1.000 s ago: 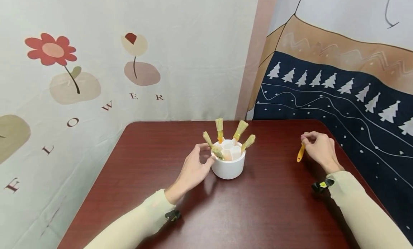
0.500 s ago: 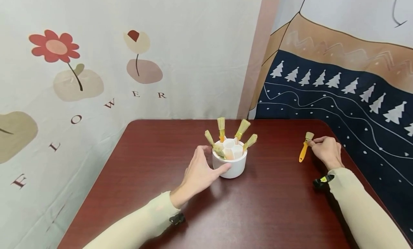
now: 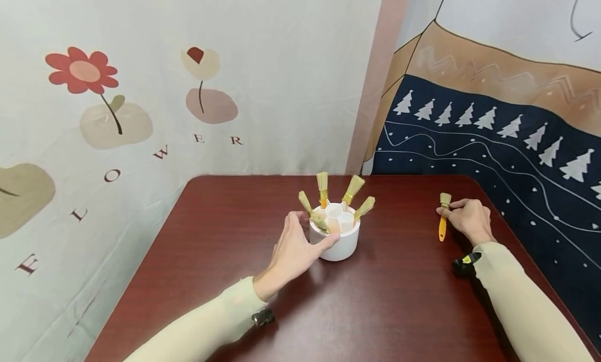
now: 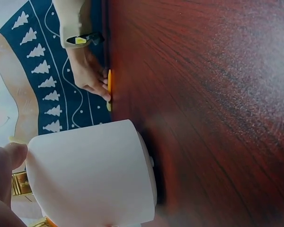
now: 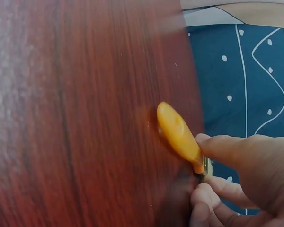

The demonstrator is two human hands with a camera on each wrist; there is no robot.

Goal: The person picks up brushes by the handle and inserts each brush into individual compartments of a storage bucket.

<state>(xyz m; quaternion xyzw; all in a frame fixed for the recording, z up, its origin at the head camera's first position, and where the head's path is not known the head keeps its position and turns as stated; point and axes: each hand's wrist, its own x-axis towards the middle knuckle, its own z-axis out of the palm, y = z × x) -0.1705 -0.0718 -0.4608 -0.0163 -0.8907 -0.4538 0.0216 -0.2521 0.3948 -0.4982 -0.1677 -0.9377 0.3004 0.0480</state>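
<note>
A round white brush holder [image 3: 337,246] with inner compartments stands on the table. My left hand [image 3: 295,250] grips its left side, thumb at the front of the rim; the other fingers are partly hidden behind it. Several bristle brushes stand in it, heads up and leaning outward, such as the back-right brush [image 3: 353,189]. Over at the table's right side, my right hand [image 3: 470,220] pinches a paintbrush [image 5: 177,132] with a yellow handle near its metal collar. Its pale bristles point away from me and the handle points toward me. The brush lies on or just above the tabletop.
The dark red wooden table [image 3: 389,310] has its right edge close beside my right hand. A light curtain [image 3: 281,80] with printed flowers hangs behind it, and a dark blue cloth [image 3: 516,184] with printed trees hangs at the right.
My left thumb has come round to the front of the holder. My right hand has shifted on the paintbrush, baring its bristles, and the brush has turned to point more straight ahead.
</note>
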